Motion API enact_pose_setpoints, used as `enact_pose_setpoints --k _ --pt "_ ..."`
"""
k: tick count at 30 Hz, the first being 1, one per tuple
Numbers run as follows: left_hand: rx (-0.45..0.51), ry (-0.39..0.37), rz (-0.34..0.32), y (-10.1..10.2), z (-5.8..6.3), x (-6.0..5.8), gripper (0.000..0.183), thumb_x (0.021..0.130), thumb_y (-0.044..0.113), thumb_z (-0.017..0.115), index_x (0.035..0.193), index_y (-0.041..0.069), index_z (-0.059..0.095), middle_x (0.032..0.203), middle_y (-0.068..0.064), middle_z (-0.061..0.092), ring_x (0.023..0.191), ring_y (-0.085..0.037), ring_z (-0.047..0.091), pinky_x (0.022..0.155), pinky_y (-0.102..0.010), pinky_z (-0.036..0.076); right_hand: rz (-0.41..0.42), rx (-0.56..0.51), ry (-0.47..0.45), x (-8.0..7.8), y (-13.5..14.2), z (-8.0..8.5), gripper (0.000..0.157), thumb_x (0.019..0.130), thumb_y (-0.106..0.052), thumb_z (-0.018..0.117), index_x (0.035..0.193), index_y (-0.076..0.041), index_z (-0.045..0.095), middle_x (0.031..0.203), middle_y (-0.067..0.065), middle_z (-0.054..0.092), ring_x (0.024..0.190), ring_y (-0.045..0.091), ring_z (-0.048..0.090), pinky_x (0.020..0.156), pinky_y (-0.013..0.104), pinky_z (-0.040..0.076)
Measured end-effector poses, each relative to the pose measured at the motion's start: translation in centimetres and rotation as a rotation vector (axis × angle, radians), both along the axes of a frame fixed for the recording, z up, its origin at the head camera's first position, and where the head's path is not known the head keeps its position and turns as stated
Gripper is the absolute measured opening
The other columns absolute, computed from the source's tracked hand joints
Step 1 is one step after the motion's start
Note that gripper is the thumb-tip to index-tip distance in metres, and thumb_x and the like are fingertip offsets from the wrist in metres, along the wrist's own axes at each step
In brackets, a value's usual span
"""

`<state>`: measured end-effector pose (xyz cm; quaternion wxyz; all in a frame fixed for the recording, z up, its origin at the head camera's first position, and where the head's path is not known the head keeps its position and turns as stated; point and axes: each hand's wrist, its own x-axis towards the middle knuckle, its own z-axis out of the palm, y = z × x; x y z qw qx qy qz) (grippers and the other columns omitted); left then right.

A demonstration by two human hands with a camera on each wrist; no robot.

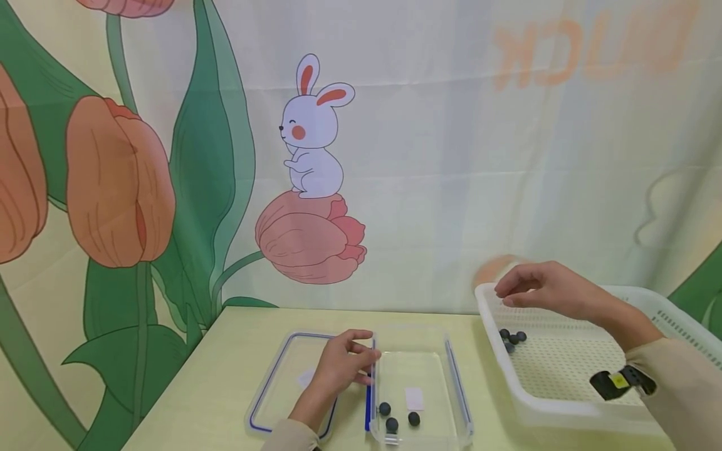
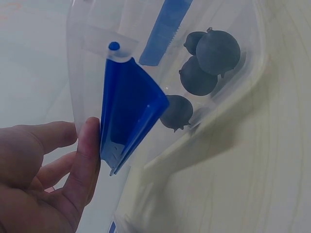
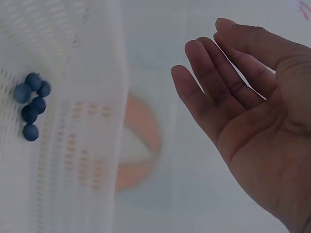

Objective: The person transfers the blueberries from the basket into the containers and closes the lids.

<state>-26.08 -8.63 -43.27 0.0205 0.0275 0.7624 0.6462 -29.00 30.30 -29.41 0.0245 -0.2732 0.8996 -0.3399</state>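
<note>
In the head view my left hand (image 1: 341,363) is at the left wall of a clear plastic food container (image 1: 429,369). Its fingers look fairly straight, and in the left wrist view a fingertip touches the wall beside a hanging blue latch (image 2: 129,104). Several dark blueberries (image 2: 218,52) lie in one end of the container. My right hand (image 1: 555,291) hovers above the back left rim of a white basket (image 1: 524,398), its fingers loosely bent with nothing between them. More blueberries (image 3: 30,114) sit in a cluster inside the basket, near its left wall.
A clear lid (image 1: 265,401) with a blue seal lies left of the container, partly behind my left forearm. A pale paper square (image 1: 414,398) shows at the container's bottom. A printed curtain (image 1: 423,188) hangs behind the pale table (image 1: 214,369).
</note>
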Motion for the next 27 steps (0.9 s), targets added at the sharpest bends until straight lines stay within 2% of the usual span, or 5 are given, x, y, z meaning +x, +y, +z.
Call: enact_pose_setpoints --k 6,10,17,21,27 --pt "0.003 -0.004 0.002 0.0 0.0 0.0 0.047 0.095 0.004 0.080 0.139 -0.002 0.064 0.097 -0.013 0.066 0.074 -0.019 0.068 0.060 -0.035 0.067 -0.072 0.026 -0.060 -2.5 0.9 -1.7 0.025 0.100 -0.021 0.077 0.120 -0.006 0.074 0.114 0.003 0.074 0.100 0.020 0.072 0.087 0.030 0.062" --pt "0.006 -0.010 0.000 0.1 0.2 0.0 0.048 0.095 0.004 0.080 0.139 -0.002 0.063 0.098 -0.013 0.066 0.075 -0.019 0.068 0.060 -0.034 0.067 -0.099 0.016 -0.103 -3.6 1.7 -2.9 0.027 0.101 -0.018 0.075 0.121 -0.001 0.073 0.115 0.008 0.074 0.099 0.019 0.072 0.086 0.033 0.062" --pt "0.020 0.014 -0.025 0.2 0.1 0.0 0.049 0.095 0.003 0.079 0.140 -0.004 0.062 0.098 -0.013 0.066 0.074 -0.019 0.067 0.060 -0.034 0.067 -0.097 -0.004 -0.151 -4.9 3.0 -4.8 0.030 0.101 -0.014 0.074 0.123 0.006 0.070 0.116 0.013 0.074 0.100 0.024 0.071 0.087 0.039 0.065" --pt "0.026 0.024 -0.033 0.0 -0.1 0.0 0.050 0.095 0.003 0.079 0.141 -0.005 0.060 0.098 -0.013 0.066 0.073 -0.018 0.067 0.059 -0.034 0.067 -0.101 0.008 -0.166 -5.5 3.4 -5.7 0.027 0.101 -0.012 0.074 0.121 0.006 0.071 0.114 0.013 0.074 0.099 0.026 0.071 0.088 0.045 0.065" --pt "0.029 0.036 -0.028 -0.2 -0.3 0.0 0.050 0.095 0.003 0.079 0.141 -0.005 0.060 0.098 -0.012 0.066 0.072 -0.018 0.067 0.058 -0.035 0.067 -0.102 0.050 -0.194 -6.2 4.1 -7.0 0.022 0.101 -0.008 0.073 0.118 0.006 0.072 0.112 0.013 0.074 0.097 0.026 0.071 0.084 0.047 0.065"
